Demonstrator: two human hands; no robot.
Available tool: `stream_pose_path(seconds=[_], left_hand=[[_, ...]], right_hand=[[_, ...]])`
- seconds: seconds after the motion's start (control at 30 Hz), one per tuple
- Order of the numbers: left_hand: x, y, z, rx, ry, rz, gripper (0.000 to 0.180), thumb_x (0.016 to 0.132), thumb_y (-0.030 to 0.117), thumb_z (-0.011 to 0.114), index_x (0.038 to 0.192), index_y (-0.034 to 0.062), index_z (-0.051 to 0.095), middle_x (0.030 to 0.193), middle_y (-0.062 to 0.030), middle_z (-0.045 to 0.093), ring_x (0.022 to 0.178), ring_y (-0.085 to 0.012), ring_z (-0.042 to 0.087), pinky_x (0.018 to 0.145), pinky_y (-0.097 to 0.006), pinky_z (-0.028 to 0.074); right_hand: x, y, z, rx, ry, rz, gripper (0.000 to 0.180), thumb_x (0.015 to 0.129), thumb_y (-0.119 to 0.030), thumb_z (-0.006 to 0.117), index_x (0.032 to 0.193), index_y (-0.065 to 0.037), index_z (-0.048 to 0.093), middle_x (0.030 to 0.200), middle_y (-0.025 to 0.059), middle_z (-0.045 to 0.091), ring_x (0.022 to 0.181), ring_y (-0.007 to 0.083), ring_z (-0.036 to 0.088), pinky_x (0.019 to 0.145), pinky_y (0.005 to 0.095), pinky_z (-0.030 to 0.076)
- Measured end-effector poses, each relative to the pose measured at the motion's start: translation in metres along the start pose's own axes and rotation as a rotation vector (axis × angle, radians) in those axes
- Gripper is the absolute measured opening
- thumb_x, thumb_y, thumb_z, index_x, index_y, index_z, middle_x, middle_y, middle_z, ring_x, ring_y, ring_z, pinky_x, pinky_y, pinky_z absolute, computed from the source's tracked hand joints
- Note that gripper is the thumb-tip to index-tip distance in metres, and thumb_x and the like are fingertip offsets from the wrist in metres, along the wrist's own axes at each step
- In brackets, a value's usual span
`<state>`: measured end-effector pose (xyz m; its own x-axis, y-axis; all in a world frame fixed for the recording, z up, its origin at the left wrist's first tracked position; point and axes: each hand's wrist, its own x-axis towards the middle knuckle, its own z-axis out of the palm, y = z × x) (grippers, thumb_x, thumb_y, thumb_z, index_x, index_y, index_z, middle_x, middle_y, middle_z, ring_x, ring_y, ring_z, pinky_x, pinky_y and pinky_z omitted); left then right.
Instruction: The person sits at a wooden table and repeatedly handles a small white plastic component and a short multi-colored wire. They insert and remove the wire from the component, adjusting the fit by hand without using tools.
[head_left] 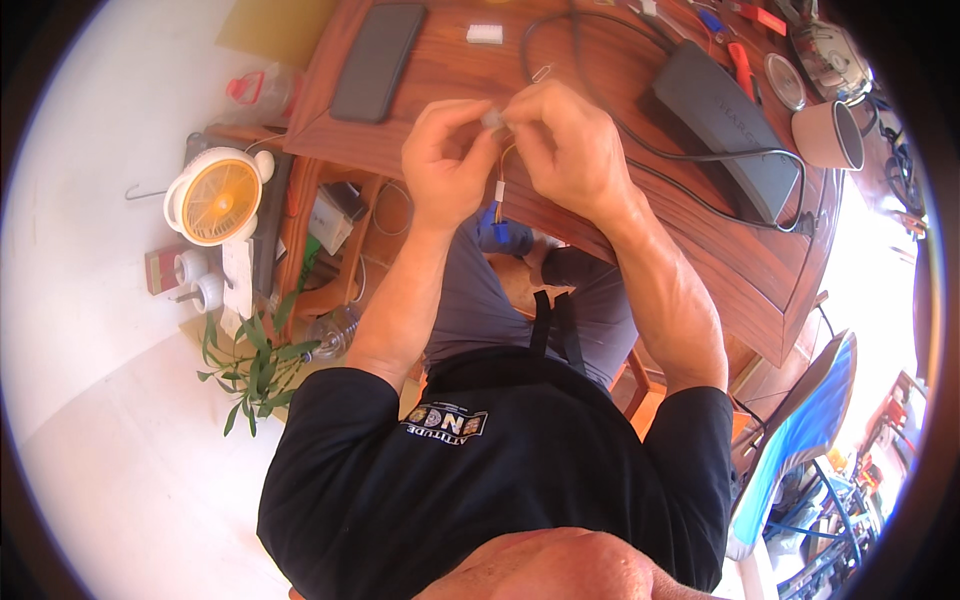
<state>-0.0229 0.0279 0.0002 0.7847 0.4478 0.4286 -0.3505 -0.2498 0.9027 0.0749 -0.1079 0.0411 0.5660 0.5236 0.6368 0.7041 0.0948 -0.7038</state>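
Note:
Above the table's near edge, my left hand (445, 160) and my right hand (570, 145) meet fingertip to fingertip. Both are closed in a pinch on a small greyish piece (492, 120), partly hidden by the fingers, so its kind is unclear. From beside my right fingertips a thin wire lead (505, 160) with yellowish strands hangs down. It carries a small white connector (499, 190), and a blue plug-like end (500, 229) dangles lower, over my lap.
On the wooden table (470, 75) lie a dark phone (378, 62), a white block (485, 34), a black power brick (725, 130) with looping cable, and red-handled pliers (741, 70). A cup (828, 135) stands right. A fan (217, 198) and a plant (257, 365) are left.

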Motion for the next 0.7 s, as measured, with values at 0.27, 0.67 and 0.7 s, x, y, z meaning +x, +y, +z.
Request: stream_pose_path(seconds=[0.27,0.67,0.7], left_hand=[[0.0012,-0.0014,0.0012,-0.066,0.069,0.028,0.029,0.083,-0.014,0.065,0.109,-0.0024,0.065,0.118,-0.0127,0.060,0.102,-0.0183,0.064,0.087,-0.029,0.054],[-0.0011,-0.0057,-0.0012,-0.038,0.102,0.022,0.029,0.080,-0.009,0.071,0.108,-0.0016,0.067,0.109,-0.0122,0.067,0.099,-0.0190,0.066,0.087,-0.030,0.052],[-0.0014,-0.0061,-0.0016,-0.029,0.102,0.020,0.029,0.080,-0.008,0.071,0.108,-0.0015,0.067,0.108,-0.0118,0.067,0.098,-0.0190,0.066,0.087,-0.030,0.052]], right_hand=[[0.0020,-0.0031,-0.0032,0.023,0.079,-0.013,0.014,0.081,0.005,0.067,0.091,-0.004,0.065,0.086,0.0102,0.068,0.071,0.0277,0.068,0.059,0.0331,0.054],[0.0018,-0.0018,-0.0007,0.005,0.059,-0.029,0.013,0.081,0.005,0.068,0.090,-0.004,0.063,0.086,0.0102,0.068,0.071,0.0279,0.068,0.058,0.0332,0.054],[0.0019,-0.0018,-0.0007,0.009,0.058,-0.028,0.013,0.081,0.005,0.068,0.090,-0.004,0.063,0.086,0.0102,0.068,0.071,0.0279,0.068,0.058,0.0332,0.054]])
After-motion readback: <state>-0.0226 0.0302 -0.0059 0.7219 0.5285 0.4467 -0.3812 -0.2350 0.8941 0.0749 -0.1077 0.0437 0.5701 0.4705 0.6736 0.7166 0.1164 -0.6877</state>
